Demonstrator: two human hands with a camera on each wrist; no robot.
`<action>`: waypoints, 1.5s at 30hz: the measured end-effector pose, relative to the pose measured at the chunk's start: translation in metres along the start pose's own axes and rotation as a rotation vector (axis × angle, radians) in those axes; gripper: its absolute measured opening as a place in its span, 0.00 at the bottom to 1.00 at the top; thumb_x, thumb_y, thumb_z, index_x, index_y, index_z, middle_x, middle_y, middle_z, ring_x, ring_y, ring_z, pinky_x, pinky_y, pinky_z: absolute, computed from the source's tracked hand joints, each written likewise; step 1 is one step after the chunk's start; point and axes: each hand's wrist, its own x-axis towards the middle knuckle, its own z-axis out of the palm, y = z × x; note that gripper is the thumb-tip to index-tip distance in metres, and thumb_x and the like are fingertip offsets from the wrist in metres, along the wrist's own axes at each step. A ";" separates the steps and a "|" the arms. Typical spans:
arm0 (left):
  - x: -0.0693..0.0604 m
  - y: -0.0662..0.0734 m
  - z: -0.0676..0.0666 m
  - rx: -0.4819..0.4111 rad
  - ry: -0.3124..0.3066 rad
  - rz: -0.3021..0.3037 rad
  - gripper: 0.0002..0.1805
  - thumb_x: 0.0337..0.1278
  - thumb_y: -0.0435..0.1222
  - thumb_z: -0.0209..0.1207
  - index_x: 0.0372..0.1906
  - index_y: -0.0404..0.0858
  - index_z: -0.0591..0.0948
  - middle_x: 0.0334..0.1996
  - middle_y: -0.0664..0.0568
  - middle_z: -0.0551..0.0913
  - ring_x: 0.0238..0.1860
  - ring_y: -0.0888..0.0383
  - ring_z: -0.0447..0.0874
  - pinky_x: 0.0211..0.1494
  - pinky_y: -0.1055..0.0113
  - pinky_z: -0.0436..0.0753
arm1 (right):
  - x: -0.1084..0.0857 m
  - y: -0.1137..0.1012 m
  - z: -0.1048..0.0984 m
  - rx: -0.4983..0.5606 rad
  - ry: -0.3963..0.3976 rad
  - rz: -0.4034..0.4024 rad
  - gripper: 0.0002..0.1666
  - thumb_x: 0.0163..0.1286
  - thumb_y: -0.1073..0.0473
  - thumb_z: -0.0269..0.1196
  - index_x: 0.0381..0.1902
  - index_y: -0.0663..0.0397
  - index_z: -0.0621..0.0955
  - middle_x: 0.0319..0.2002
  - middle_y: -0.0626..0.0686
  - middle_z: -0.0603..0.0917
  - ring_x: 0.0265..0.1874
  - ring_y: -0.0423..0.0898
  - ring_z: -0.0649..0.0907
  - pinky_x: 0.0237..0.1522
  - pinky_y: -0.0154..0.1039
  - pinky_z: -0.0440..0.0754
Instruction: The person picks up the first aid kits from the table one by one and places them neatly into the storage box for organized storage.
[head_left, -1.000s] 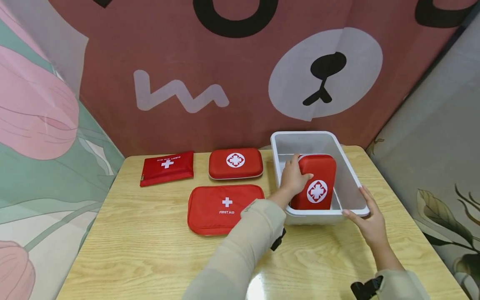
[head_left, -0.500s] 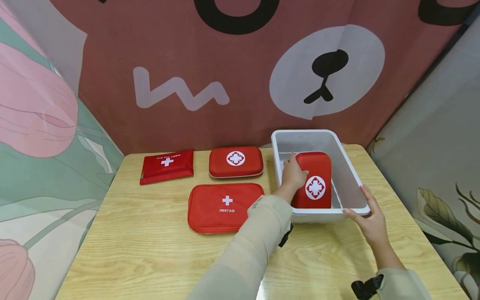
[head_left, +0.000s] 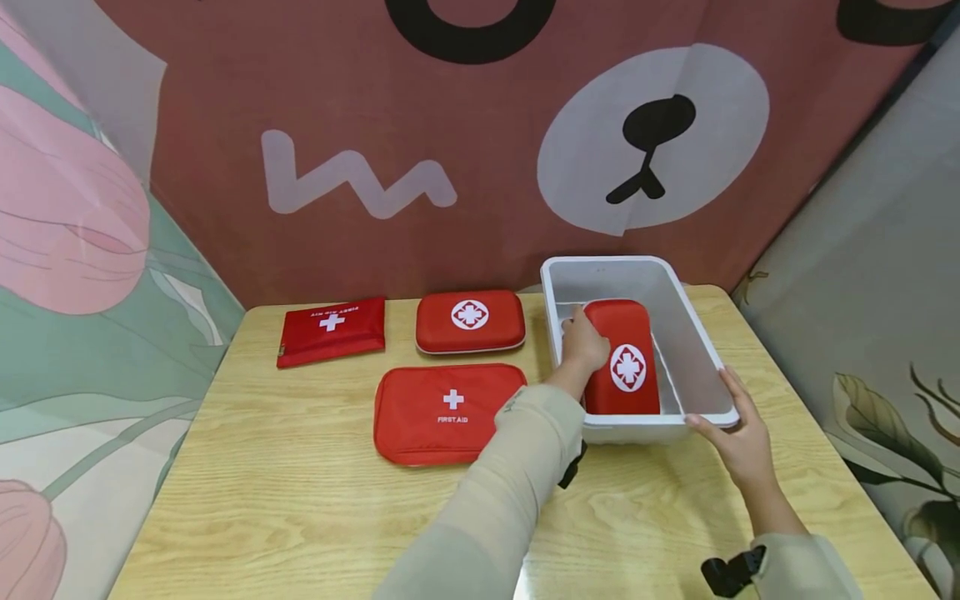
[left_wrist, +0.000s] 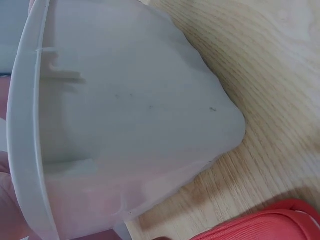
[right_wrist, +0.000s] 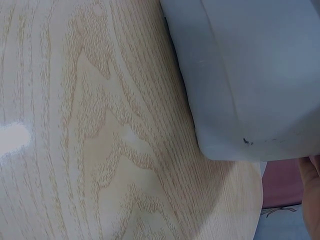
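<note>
A red hard first-aid case [head_left: 628, 396] with a white round cross emblem leans inside the grey-white plastic bin [head_left: 701, 358]. My left hand [head_left: 585, 346] reaches over the bin's left rim and holds the case by its left edge, thumb towards the front; the other fingertips are partly hidden. In the left wrist view, the bin's outer wall [left_wrist: 135, 110] fills much of the frame and part of the left hand [left_wrist: 10, 210] shows past the rim. My right hand [head_left: 742, 437] grips the bin's front right corner, thumb on the front rim and fingers along the right side.
Left of the bin on the wooden table [head_left: 285, 492] lie a second red hard case [head_left: 438, 329], a flat red first-aid pouch [head_left: 311, 337] and a larger red first-aid bag [head_left: 420, 417]. A printed cloth backdrop [head_left: 360, 258] stands close behind the bin.
The red case has sunk lower and shifted left inside the bin, with my left hand at its left edge. My thumb reaches less far across its front. The right hand stays on the bin's corner.
</note>
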 end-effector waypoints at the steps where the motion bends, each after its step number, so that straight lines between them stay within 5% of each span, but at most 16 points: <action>1: 0.001 0.001 -0.001 0.004 0.002 -0.006 0.34 0.46 0.35 0.59 0.60 0.38 0.59 0.45 0.44 0.69 0.45 0.51 0.71 0.46 0.65 0.72 | 0.001 0.001 0.001 0.043 0.008 -0.013 0.44 0.50 0.75 0.61 0.63 0.53 0.58 0.65 0.49 0.52 0.58 0.40 0.56 0.46 0.17 0.63; 13: -0.001 0.003 -0.007 0.001 0.034 -0.083 0.38 0.40 0.32 0.60 0.60 0.36 0.56 0.47 0.41 0.67 0.46 0.49 0.71 0.45 0.67 0.72 | 0.005 -0.006 0.006 0.078 -0.011 -0.008 0.45 0.48 0.80 0.59 0.63 0.57 0.57 0.65 0.51 0.51 0.59 0.42 0.56 0.46 0.18 0.64; 19: 0.014 -0.009 0.007 -0.023 -0.002 -0.160 0.40 0.38 0.31 0.61 0.60 0.33 0.55 0.50 0.39 0.66 0.49 0.49 0.69 0.48 0.66 0.70 | 0.006 -0.007 0.009 0.102 -0.022 -0.008 0.45 0.47 0.81 0.59 0.63 0.57 0.57 0.65 0.50 0.50 0.57 0.43 0.58 0.44 0.18 0.65; 22: 0.028 -0.022 0.022 0.003 0.021 -0.107 0.41 0.34 0.33 0.64 0.58 0.30 0.56 0.45 0.39 0.70 0.47 0.50 0.69 0.47 0.69 0.70 | 0.007 -0.006 0.010 0.064 -0.028 -0.012 0.45 0.48 0.80 0.59 0.63 0.57 0.57 0.65 0.50 0.50 0.57 0.42 0.58 0.44 0.18 0.65; 26: 0.021 -0.020 0.016 -0.047 -0.036 -0.085 0.40 0.33 0.35 0.66 0.55 0.29 0.61 0.43 0.41 0.73 0.44 0.52 0.71 0.44 0.70 0.72 | 0.005 -0.007 0.010 0.028 -0.025 -0.011 0.45 0.49 0.78 0.60 0.63 0.57 0.57 0.65 0.51 0.50 0.58 0.41 0.56 0.45 0.18 0.64; 30: -0.003 -0.006 -0.004 -0.264 -0.160 -0.133 0.36 0.40 0.32 0.63 0.58 0.30 0.61 0.47 0.44 0.70 0.38 0.51 0.75 0.39 0.64 0.76 | 0.004 -0.007 0.007 -0.003 -0.022 -0.008 0.44 0.49 0.77 0.60 0.64 0.56 0.57 0.65 0.49 0.50 0.59 0.40 0.56 0.45 0.17 0.63; 35: -0.012 -0.008 -0.011 -0.607 -0.303 -0.200 0.34 0.43 0.30 0.61 0.58 0.29 0.60 0.44 0.43 0.70 0.42 0.43 0.74 0.40 0.52 0.76 | 0.003 -0.006 0.006 -0.040 -0.025 0.007 0.45 0.50 0.76 0.60 0.64 0.56 0.55 0.65 0.49 0.49 0.59 0.40 0.55 0.45 0.17 0.63; 45: -0.022 -0.017 -0.035 -0.891 -0.515 -0.217 0.17 0.48 0.32 0.58 0.43 0.31 0.67 0.36 0.40 0.74 0.36 0.45 0.76 0.45 0.49 0.72 | -0.003 -0.006 0.003 -0.036 -0.018 -0.005 0.44 0.50 0.76 0.60 0.64 0.57 0.56 0.65 0.52 0.50 0.57 0.39 0.58 0.44 0.17 0.64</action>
